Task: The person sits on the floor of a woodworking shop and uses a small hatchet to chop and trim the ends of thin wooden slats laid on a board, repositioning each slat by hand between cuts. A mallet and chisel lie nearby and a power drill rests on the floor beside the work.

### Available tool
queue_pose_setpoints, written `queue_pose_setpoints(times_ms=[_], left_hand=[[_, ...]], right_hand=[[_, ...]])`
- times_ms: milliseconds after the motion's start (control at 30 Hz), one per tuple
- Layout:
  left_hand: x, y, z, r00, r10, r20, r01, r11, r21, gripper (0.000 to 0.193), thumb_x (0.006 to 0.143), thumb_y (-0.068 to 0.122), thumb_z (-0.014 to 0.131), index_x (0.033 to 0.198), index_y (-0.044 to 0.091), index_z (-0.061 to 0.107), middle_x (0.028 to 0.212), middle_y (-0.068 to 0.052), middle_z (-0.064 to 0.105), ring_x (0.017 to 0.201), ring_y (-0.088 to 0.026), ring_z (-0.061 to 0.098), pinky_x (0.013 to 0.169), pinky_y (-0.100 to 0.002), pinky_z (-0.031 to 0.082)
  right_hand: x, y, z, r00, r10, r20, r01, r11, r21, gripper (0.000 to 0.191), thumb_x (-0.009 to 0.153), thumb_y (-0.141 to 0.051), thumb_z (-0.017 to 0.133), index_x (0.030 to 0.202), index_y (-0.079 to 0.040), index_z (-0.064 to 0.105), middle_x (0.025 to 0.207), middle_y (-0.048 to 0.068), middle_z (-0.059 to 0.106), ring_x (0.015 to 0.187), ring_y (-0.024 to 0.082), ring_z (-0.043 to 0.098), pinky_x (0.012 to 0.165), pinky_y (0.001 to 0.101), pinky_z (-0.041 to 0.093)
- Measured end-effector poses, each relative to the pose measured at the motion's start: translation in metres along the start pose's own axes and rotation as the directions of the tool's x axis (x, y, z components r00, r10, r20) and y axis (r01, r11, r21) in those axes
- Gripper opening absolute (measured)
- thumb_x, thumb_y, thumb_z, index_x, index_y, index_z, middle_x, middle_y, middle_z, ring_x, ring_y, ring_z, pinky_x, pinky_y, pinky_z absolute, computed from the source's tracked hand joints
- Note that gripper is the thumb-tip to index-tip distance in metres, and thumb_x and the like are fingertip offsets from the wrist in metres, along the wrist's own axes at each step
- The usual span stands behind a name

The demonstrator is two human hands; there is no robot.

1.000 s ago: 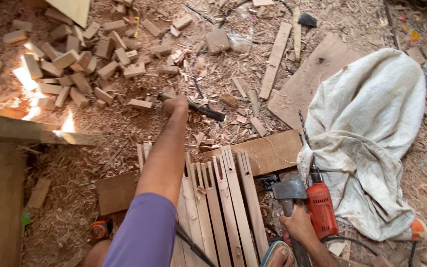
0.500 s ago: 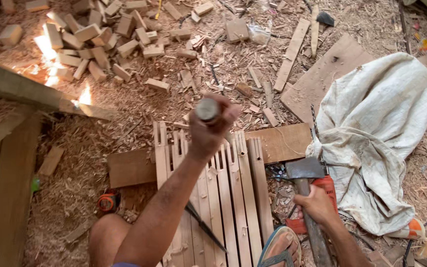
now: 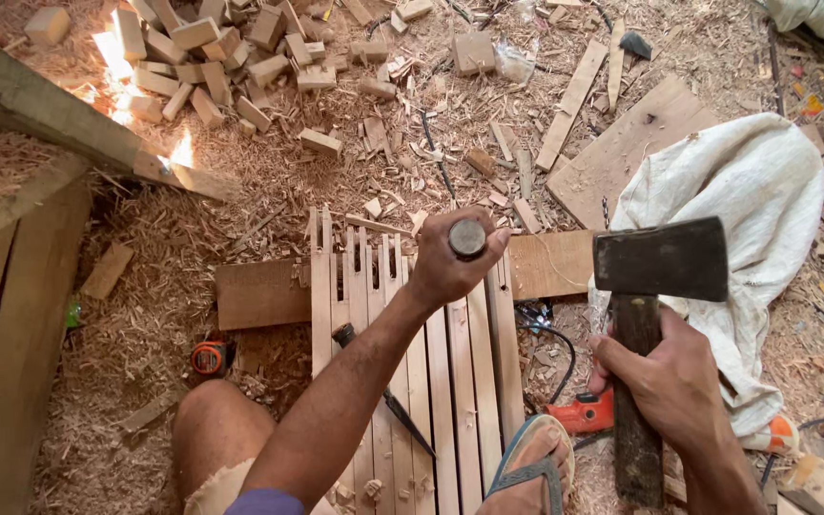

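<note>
Floor: was buried in sawdust and wood shavings (image 3: 174,238).
Offcuts: small wooden blocks (image 3: 212,57) lay heaped at the upper left.
Planks: heavy timber beams (image 3: 21,105) crossed the left side.
Cloth: a crumpled white sack (image 3: 736,210) lay at the right.
Light: a bright sun patch (image 3: 112,52) fell across the blocks.

The left hand (image 3: 450,267) was closed around a dark, round-topped chisel handle (image 3: 467,238), held upright above a row of pale wooden slats (image 3: 450,381) lying side by side on the sawdust-covered floor (image 3: 145,315). The right hand (image 3: 669,381) gripped the wooden haft of a dark, blocky steel hatchet (image 3: 660,259), raised to the right of the slats. Beyond the hatchet lay a crumpled white sack (image 3: 736,200). An orange tape measure (image 3: 210,358) sat left of the slats, and small wooden offcuts (image 3: 212,57) were scattered beyond them.
</note>
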State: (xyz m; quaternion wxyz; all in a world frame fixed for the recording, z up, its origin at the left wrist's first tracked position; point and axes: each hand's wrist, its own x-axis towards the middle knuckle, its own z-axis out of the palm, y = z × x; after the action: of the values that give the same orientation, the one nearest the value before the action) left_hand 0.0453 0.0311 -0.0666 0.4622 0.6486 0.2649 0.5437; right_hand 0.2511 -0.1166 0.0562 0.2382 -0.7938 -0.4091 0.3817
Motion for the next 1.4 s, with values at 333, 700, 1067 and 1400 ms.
queue_pose_setpoints(times_ms=[333,700,1067,1400], left_hand=[[-0.002,0.000,-0.001,1.000,0.006,-0.019,-0.006,1.000,0.000,0.017,0.094,0.014,0.070,0.080,0.007,0.062,0.072,-0.001,0.066,0.060,-0.009,0.064,0.052,-0.025,0.051],[-0.002,-0.023,0.017,0.996,0.065,-0.066,-0.056,0.990,0.126,0.020,0.090,0.014,0.075,0.074,0.009,0.063,0.065,-0.002,0.064,0.054,-0.012,0.062,0.048,-0.027,0.051],[0.002,-0.022,0.029,0.955,0.287,-0.071,-0.292,0.954,-0.071,0.017,0.091,0.011,0.074,0.107,0.007,0.069,0.092,-0.007,0.074,0.077,-0.023,0.072,0.070,-0.033,0.060],[0.002,-0.045,0.032,0.998,0.036,0.048,-0.043,0.988,0.150,0.016,0.086,0.012,0.078,0.077,0.006,0.066,0.065,-0.006,0.068,0.055,-0.018,0.067,0.051,-0.032,0.054]], right_hand=[[-0.033,-0.041,-0.001,0.994,-0.106,-0.041,0.106,0.994,0.011,0.028,0.082,-0.019,0.076,0.093,0.004,0.064,0.065,0.012,0.074,0.054,0.017,0.071,0.051,0.0310,0.056],[-0.058,-0.081,0.003,0.848,-0.515,-0.122,0.487,0.850,-0.201,0.024,0.089,-0.014,0.078,0.103,0.001,0.066,0.074,0.002,0.073,0.058,0.013,0.068,0.048,0.0264,0.052],[0.009,-0.077,0.060,0.804,-0.592,0.059,0.551,0.703,-0.449,0.038,0.086,-0.015,0.068,0.115,0.006,0.056,0.072,0.031,0.062,0.069,0.050,0.065,0.057,0.0564,0.051],[-0.014,-0.098,0.048,0.841,-0.527,-0.122,0.434,0.791,-0.432,0.020,0.097,-0.015,0.068,0.093,0.003,0.061,0.071,0.022,0.067,0.062,0.035,0.067,0.059,0.0473,0.054]])
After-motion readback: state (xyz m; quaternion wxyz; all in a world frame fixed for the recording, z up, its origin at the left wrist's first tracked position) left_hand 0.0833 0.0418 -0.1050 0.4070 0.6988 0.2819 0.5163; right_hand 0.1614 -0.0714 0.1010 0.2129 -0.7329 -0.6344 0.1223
